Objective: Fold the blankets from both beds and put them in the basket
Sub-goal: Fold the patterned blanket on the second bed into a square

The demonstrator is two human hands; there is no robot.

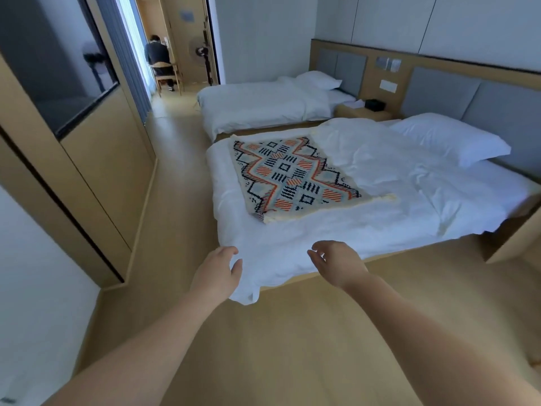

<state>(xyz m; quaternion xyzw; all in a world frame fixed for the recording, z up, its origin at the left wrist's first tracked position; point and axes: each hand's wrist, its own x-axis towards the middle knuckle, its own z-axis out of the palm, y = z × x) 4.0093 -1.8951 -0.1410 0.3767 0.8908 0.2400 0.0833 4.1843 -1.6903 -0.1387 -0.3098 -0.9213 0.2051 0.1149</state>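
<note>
A patterned blanket [292, 177] in orange, black and pale blue with a cream fringe lies spread flat on the near bed [395, 218], over its white duvet. My left hand [218, 271] reaches out over the foot corner of that bed, fingers apart and holding nothing. My right hand [336, 263] hovers over the foot edge of the duvet, fingers loosely spread and empty too. Both hands are short of the blanket. The far bed [257, 108] shows only white bedding. No basket is in view.
A white pillow [450, 140] lies at the head of the near bed, another pillow [319, 80] on the far one. A nightstand [363, 111] stands between the beds. Wooden cabinets [96, 159] line the left wall. A person [158, 58] sits on a chair in the doorway beyond.
</note>
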